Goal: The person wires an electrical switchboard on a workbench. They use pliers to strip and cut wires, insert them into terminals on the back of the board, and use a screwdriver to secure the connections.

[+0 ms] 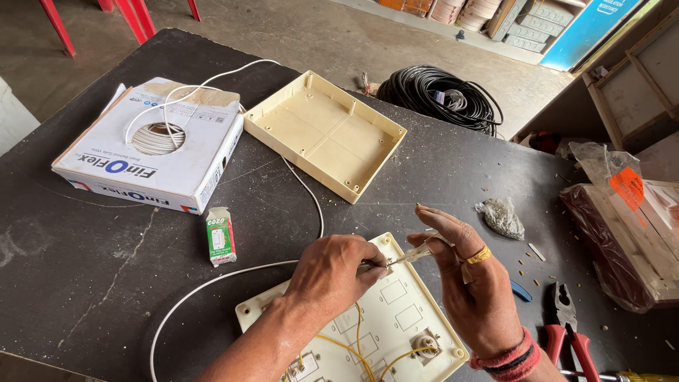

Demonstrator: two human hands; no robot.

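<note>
The left hand [331, 272] is curling shut, pinching what looks like a small fitting against the cream switch plate [396, 318], which is lying face down at the near edge of the dark table [85, 262]. The right hand [472, 279] is closing its fingers round a clear-handled screwdriver [414, 255], tip pointing at that same spot by the left fingertips. Yellow wires [353, 350] are already running between fittings on the plate's back, so some wiring looks done; several rectangular openings are sitting bare, so I'd judge there's more to fit. The matching box base [325, 134] is lying open and apart, further up the table, not yet joined. A white cable [212, 283] is looping from the cardboard cable box [152, 145] toward the plate. A small switch carton [221, 237] is standing nearby, red-handled pliers [569, 329] are resting to the right, and a black cable coil [442, 95] is lying beyond.
</note>
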